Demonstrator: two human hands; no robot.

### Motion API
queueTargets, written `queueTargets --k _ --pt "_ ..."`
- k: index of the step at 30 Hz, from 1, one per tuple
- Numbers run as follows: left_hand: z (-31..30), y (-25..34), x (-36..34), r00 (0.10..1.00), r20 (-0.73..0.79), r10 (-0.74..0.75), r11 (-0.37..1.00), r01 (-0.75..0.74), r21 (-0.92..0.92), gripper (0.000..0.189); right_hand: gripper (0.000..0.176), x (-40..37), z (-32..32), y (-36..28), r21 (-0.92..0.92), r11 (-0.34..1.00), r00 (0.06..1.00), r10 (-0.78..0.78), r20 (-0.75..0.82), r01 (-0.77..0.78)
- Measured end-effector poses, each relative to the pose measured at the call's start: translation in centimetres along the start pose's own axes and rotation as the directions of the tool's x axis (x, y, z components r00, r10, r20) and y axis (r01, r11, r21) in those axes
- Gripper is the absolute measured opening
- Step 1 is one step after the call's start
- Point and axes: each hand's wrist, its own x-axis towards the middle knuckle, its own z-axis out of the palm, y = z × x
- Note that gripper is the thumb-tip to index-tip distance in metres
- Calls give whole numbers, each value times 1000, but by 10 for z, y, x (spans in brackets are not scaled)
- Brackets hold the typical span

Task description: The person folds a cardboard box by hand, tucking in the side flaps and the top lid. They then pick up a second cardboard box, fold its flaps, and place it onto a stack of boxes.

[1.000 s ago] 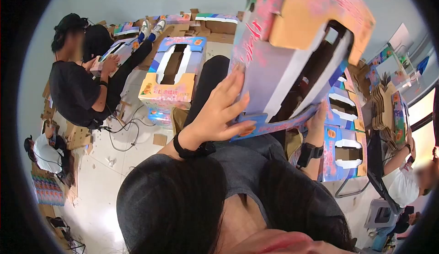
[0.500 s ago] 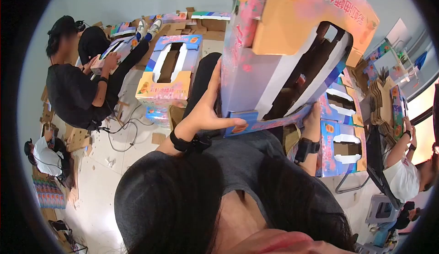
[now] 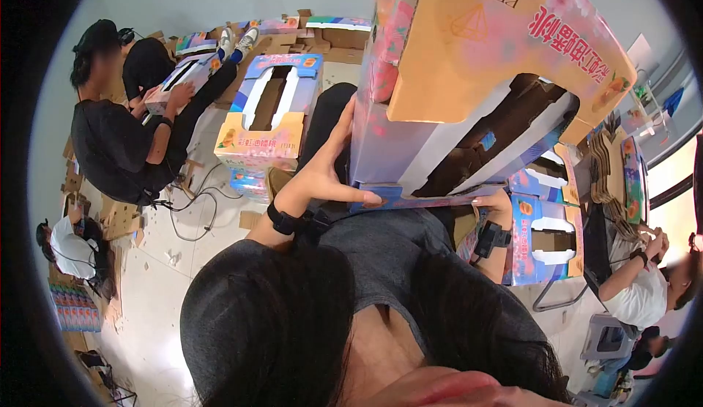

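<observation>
In front of my chest, a large printed cardboard peach box is held up, tilted, in the head view. Its orange end panel carries "PEACH" and pink lettering, and a long cut-out in its top shows bare brown cardboard inside. My left hand grips the lower left side, thumb lying along the blue near edge and fingers against the side wall. At the lower right corner, my right hand has bent fingers on the near edge, with part of the hand hidden. Both wrists wear black bands.
A similar box stands at my left on another. More finished boxes stand at my right beside stacked flat cardboard. One co-worker sits at the left with a box; another sits at the right. Cables lie on the floor.
The box has tipped, so more of its orange panel and the "PEACH" lettering show. My right hand has shifted, its fingertips now on the near edge. My left hand keeps its hold.
</observation>
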Motion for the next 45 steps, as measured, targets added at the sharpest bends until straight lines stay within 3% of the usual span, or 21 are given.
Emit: queueTargets --k 2,5,8,9,10,12,15,19,23,26,27,30,31,36,37,39,40,41,45 --pt "-1 -5 1 999 -45 -17 997 21 79 134 43 1 3 5 -9 1000 999 -30 -31 30" --pt "2 -19 1 986 -160 -44 989 66 135 130 47 11 4 37 173 962 970 -184 -159 211" --pt "7 -31 4 958 -283 -51 992 82 96 125 43 22 -1 55 250 948 946 -118 -301 197" --pt "6 -32 5 947 -316 -59 993 88 79 124 36 22 10 39 224 959 967 -122 -225 173" --pt "6 -33 7 935 -348 -65 994 92 61 124 36 23 16 36 240 954 954 -112 -278 182" --pt "2 -37 7 945 -324 -48 997 63 36 124 37 30 25 29 267 941 922 -98 -374 209" --pt "-2 -45 1 966 -250 -66 998 67 -6 130 40 34 37 15 206 956 916 -117 -384 208" --pt "-2 -52 -5 993 -112 -30 995 40 87 138 45 41 32 22 292 940 890 -28 -455 179" --pt "-2 -48 -7 982 -154 -109 994 103 -46 132 50 54 19 35 430 845 889 -108 -446 318" --pt "-13 -61 -13 981 -155 -116 977 85 -196 115 48 50 31 28 534 729 857 -139 -496 428" --pt "-15 -54 -14 979 -169 -113 982 84 -168 107 54 50 28 28 622 664 889 -149 -433 415" --pt "-27 -56 -21 967 -221 -123 986 94 -139 96 63 43 18 19 520 678 784 -136 -606 519" --pt "-31 -55 -23 961 -243 -132 984 98 -146 92 68 42 4 17 560 627 797 -172 -578 541" --pt "-47 -54 -29 914 -353 -201 968 131 -213 75 64 -1 -22 -28 324 759 589 -97 -802 565" --pt "-45 -53 -28 904 -379 -199 973 135 -189 69 62 -5 -51 -22 363 717 666 -188 -722 595" --pt "-43 -56 -28 907 -364 -212 970 148 -194 65 62 -28 -89 -29 540 663 801 -156 -579 519" --pt "-43 -57 -29 909 -355 -217 968 155 -195 63 61 -34 -79 -39 621 629 856 -146 -497 468" --pt "-43 -58 -29 921 -336 -198 969 133 -207 58 64 -35 -66 -47 534 641 641 84 -763 552" --pt "-34 -52 -24 939 -291 -183 966 117 -232 51 74 -34 -59 -48 564 592 564 213 -798 575"
